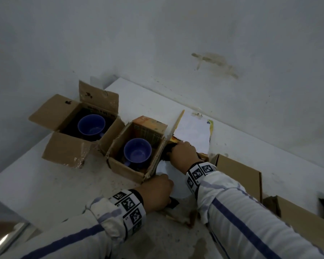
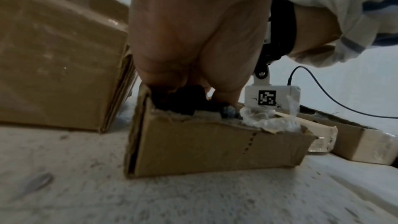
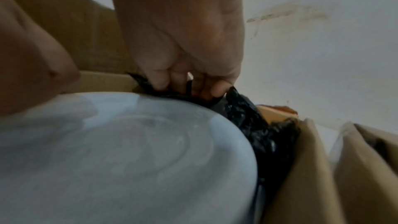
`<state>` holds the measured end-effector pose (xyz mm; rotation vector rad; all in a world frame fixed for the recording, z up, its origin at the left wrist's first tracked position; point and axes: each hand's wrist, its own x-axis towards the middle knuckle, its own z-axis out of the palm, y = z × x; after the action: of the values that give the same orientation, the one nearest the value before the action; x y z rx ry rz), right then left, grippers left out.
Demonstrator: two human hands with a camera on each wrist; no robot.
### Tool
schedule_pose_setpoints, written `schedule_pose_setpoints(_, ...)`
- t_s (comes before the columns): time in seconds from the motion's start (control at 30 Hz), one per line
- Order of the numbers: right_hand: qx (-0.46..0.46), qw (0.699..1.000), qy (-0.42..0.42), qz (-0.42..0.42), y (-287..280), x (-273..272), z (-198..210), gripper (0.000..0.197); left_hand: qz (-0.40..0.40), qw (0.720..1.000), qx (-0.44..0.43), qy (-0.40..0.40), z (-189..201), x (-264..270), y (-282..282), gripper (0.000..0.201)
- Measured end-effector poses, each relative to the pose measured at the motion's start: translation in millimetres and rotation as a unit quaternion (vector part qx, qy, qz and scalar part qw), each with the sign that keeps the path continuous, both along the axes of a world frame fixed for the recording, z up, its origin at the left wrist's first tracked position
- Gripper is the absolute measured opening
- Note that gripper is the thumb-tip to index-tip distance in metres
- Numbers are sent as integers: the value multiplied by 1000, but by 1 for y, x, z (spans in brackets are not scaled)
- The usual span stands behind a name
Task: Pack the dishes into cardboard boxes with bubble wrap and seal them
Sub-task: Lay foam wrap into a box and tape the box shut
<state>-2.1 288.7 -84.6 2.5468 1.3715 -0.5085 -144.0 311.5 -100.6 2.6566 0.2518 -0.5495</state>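
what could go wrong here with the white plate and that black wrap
1. Both the left hand and the right hand pinch only the black wrap, not the white plate; if the wrap slips, the plate may drop.
2. The plate's face looks bare, so it may go unpadded.
3. The box wall is torn, so it may guard the plate poorly.

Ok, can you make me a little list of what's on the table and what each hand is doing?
cups: two blue cups, one in each open box
boxes with cups: left box, middle box
plate: white plate in a third box
black wrap: black wrap around the plate's edge
left hand: pinches black wrap at the box's near edge
right hand: pinches black wrap at the far edge
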Motion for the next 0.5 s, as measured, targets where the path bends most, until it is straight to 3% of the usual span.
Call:
schedule_pose_setpoints(0.2,-25,993,112,-11,-6,7,7,32,25,1000,-15,-3,5,1,-3,25)
schedule_pose_setpoints(0.4,184,963,155,-120,-55,21,27,36,111,992,-11,-51,21,22,-21,22)
schedule_pose_setpoints(0.5,203,954,165,-145,-92,22,32,33,122,988,-3,-92,33,44,-45,20)
